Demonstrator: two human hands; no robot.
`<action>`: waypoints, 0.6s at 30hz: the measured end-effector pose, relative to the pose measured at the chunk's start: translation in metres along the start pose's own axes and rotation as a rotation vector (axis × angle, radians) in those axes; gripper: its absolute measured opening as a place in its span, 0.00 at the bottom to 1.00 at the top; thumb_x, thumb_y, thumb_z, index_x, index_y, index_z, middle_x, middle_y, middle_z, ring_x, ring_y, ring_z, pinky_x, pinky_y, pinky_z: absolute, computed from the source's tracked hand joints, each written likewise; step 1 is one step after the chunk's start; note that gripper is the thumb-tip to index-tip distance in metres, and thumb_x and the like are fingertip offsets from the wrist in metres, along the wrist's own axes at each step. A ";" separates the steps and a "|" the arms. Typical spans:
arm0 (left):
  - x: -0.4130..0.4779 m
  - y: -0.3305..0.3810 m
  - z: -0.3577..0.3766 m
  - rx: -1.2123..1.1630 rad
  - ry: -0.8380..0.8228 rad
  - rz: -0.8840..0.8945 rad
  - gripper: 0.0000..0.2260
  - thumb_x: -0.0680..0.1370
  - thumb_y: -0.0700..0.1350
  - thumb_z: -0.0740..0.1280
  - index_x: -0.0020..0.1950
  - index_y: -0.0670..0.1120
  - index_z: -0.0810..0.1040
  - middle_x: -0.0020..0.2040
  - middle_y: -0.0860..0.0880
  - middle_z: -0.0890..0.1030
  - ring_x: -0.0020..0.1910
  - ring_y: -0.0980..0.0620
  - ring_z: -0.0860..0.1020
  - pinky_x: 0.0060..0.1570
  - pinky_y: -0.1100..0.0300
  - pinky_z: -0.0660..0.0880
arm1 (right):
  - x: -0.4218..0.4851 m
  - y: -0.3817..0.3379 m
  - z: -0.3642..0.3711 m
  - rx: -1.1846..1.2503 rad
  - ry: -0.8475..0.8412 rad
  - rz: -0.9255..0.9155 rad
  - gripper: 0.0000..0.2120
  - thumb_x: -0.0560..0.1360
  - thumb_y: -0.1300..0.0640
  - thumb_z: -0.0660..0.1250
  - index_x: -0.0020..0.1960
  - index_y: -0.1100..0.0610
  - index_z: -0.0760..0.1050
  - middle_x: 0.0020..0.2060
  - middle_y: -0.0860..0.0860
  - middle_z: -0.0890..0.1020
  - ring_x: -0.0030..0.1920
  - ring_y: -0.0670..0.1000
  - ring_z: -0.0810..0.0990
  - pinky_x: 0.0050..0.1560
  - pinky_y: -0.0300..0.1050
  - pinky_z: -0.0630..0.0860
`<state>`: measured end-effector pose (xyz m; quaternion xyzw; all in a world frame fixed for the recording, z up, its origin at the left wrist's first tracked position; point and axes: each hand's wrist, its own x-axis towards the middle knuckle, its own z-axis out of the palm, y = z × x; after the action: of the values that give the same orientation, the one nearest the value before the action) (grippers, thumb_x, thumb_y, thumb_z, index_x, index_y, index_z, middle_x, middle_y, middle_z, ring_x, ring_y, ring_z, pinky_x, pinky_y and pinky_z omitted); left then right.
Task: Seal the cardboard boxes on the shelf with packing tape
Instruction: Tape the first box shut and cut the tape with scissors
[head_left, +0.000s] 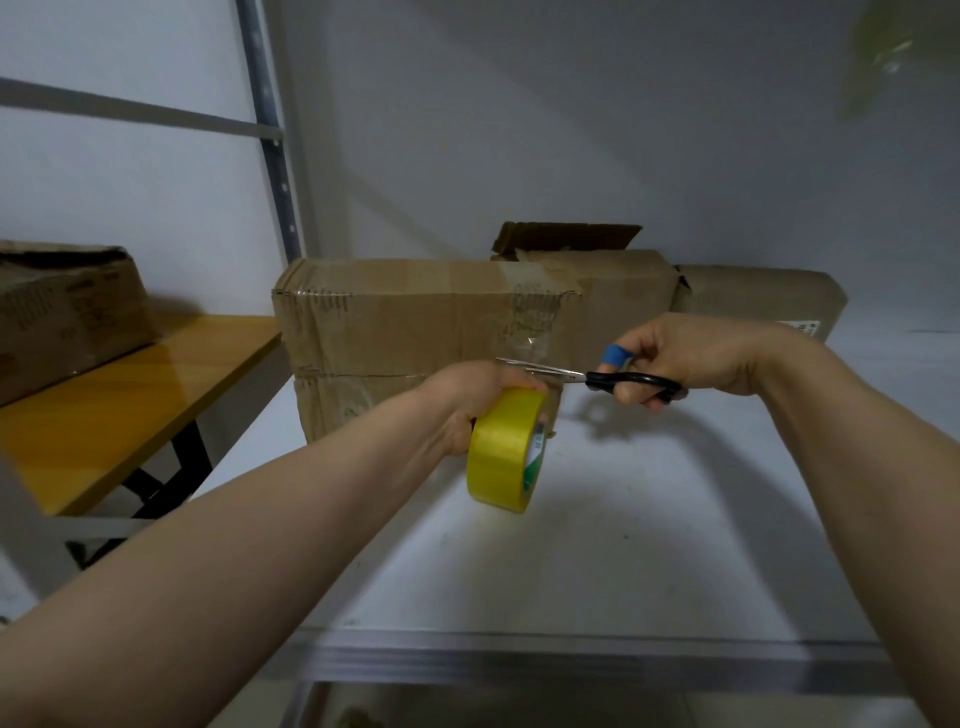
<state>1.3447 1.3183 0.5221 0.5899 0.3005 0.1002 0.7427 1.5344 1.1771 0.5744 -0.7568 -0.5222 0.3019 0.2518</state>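
Left hand (470, 402) curled around yellow packing tape roll (504, 451), right hand (670, 358) gripping black-handled scissors (597, 375), blades just above roll, before brown cardboard box (415, 322) on white shelf (623, 545).

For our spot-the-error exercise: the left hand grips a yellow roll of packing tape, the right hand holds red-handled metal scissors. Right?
No. The head view shows the handles are black, not red. The left hand grips a yellow roll of packing tape; the right hand holds black-handled metal scissors.
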 end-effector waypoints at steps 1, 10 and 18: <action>0.000 0.000 0.000 0.018 0.003 -0.002 0.03 0.80 0.38 0.68 0.46 0.42 0.79 0.36 0.42 0.80 0.34 0.47 0.78 0.40 0.54 0.80 | -0.001 0.000 -0.001 -0.004 -0.001 0.009 0.13 0.68 0.57 0.77 0.52 0.57 0.82 0.29 0.49 0.79 0.33 0.46 0.77 0.34 0.39 0.70; -0.011 0.012 -0.017 0.217 -0.035 -0.156 0.12 0.79 0.43 0.70 0.59 0.39 0.80 0.54 0.37 0.83 0.51 0.39 0.82 0.51 0.49 0.80 | -0.004 -0.005 0.006 -0.084 0.043 0.000 0.16 0.66 0.59 0.80 0.53 0.54 0.83 0.35 0.50 0.84 0.35 0.45 0.80 0.42 0.41 0.76; -0.004 0.012 -0.017 0.156 -0.015 -0.172 0.06 0.79 0.43 0.71 0.50 0.40 0.79 0.35 0.41 0.82 0.25 0.46 0.81 0.27 0.55 0.80 | 0.003 -0.015 0.017 0.027 0.007 -0.049 0.22 0.61 0.47 0.76 0.51 0.56 0.81 0.32 0.49 0.82 0.34 0.46 0.78 0.37 0.40 0.73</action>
<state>1.3350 1.3336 0.5328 0.6188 0.3513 0.0078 0.7026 1.5138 1.1859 0.5726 -0.7414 -0.5354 0.2999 0.2714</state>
